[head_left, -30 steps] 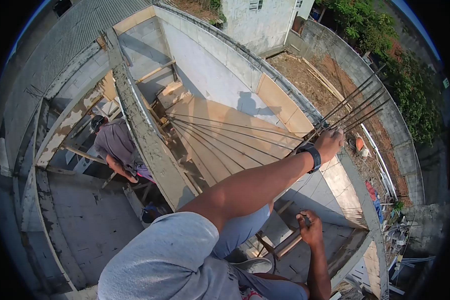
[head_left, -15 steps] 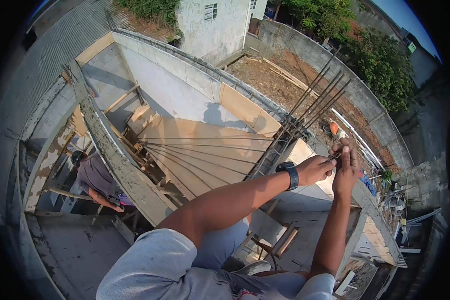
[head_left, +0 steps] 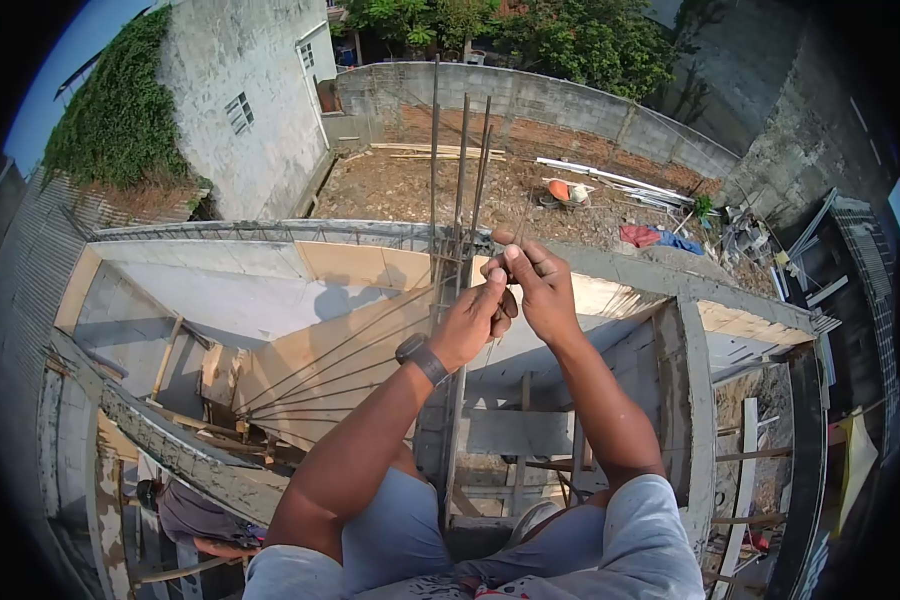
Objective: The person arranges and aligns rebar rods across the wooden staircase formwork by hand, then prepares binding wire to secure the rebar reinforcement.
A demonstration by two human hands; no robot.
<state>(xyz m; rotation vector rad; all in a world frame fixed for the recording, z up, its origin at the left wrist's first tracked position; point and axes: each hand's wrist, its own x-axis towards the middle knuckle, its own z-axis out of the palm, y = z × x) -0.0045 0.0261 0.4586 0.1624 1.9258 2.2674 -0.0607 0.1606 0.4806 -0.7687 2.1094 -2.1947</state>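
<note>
Both hands are raised together in front of me, fingertips close. My left hand (head_left: 472,318), with a dark watch on its wrist, is closed in a pinch. My right hand (head_left: 542,290) is closed too, thumb against the fingers. A thin wire seems to run between them, too fine to make out well. Just left of the hands, upright steel rebars (head_left: 462,180) rise from the top of the wall. Below and to the left, thin rebars fan out over a plywood panel (head_left: 320,365).
A person (head_left: 195,515) in a dark shirt is at the lower left, below a concrete beam (head_left: 170,420). Another beam (head_left: 695,400) runs down on the right. Beyond the wall lie a wheelbarrow with an orange item (head_left: 558,189), white pipes (head_left: 610,178) and a block wall (head_left: 560,105).
The view has swung to the right. My left hand has left the rebar cluster, and my right hand has risen from low down to meet it.
</note>
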